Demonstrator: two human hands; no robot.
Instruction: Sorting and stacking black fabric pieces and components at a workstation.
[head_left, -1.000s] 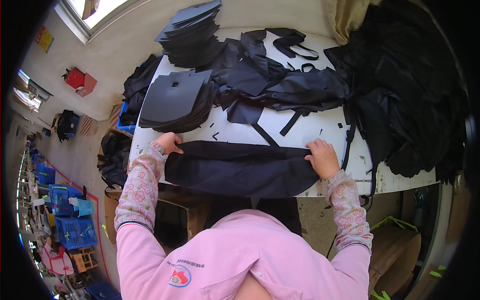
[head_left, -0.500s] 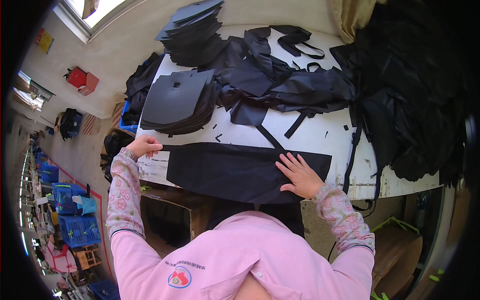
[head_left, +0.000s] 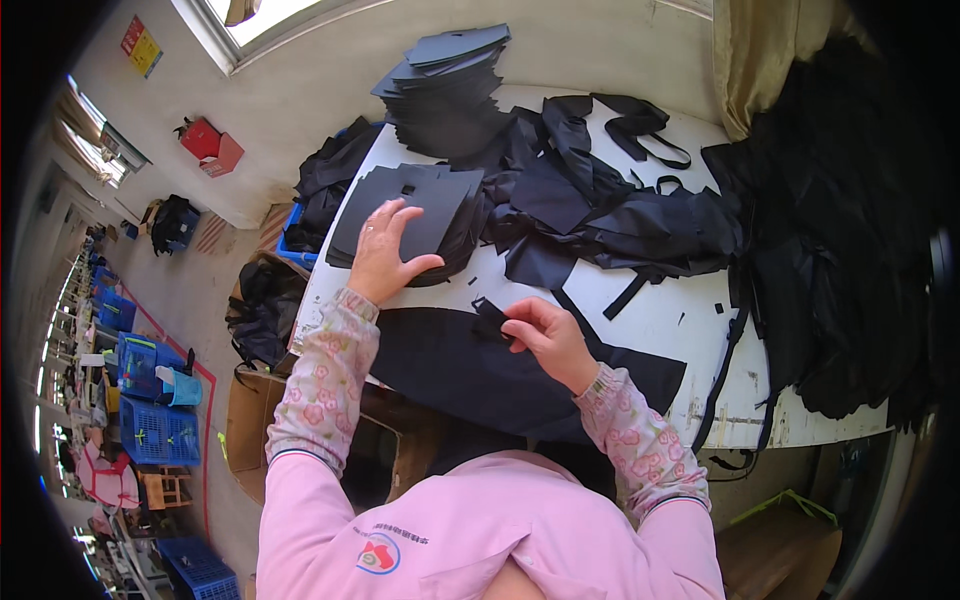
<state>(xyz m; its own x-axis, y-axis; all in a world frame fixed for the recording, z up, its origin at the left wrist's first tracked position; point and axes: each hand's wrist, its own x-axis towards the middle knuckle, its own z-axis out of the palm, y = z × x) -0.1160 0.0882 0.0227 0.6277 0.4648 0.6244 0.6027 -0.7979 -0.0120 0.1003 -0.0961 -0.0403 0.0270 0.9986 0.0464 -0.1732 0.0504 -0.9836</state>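
Note:
My left hand (head_left: 385, 250) reaches over the near stack of dark grey sheets (head_left: 425, 205), its fingers spread and nothing in them. Whether the fingertips touch the top sheet, I cannot tell. A small folded bit of black cloth (head_left: 489, 319) is pinched between the thumb and fingers of my right hand (head_left: 550, 338). It sits above a long black fabric panel (head_left: 440, 360) that lies along the table's front edge and droops over it toward me. Whether the pinched bit is joined to the panel cannot be made out.
The white table (head_left: 690, 385) also bears a taller sheet stack (head_left: 450, 90) at the back. Black cloth pieces (head_left: 620, 220) lie tangled across the middle, and a big black cloth heap (head_left: 830, 230) fills the right. A cardboard box (head_left: 255, 420) stands below on the left.
My left hand has let go of the panel's left end and moved up to the near stack. My right hand has risen from lying flat and now pinches black cloth. The view has shifted.

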